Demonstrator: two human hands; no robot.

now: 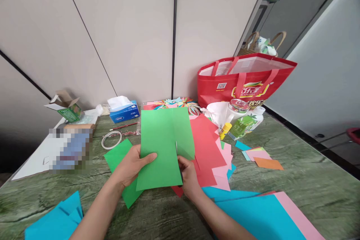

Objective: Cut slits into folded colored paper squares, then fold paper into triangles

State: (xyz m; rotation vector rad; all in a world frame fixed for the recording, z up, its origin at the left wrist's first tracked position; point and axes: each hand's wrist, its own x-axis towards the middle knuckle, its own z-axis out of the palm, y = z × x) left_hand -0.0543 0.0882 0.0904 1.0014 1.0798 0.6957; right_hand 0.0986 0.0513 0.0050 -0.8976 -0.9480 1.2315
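A green sheet of paper (pixel 160 146) is held up over the table, with a cut running up from its lower edge towards the right side. My left hand (pixel 135 163) grips its left edge, thumb on the front and fingers behind. On the right, my right hand (pixel 188 174) is closed on scissors (pixel 176 146); one blade tip shows at the cut, and most of the tool is hidden by the paper and fingers. Right of the cut, a strip of the sheet bends away. Another green piece (pixel 131 191) lies beneath on the table.
Red paper (pixel 206 150) and pink pieces lie to the right. Blue sheets (pixel 253 213) and blue pieces (pixel 56 217) are in front. A tape roll (pixel 111 140), tissue box (pixel 124 112), glue stick (pixel 225 131), white bottle (pixel 256 118) and red bag (pixel 219 93) stand around.
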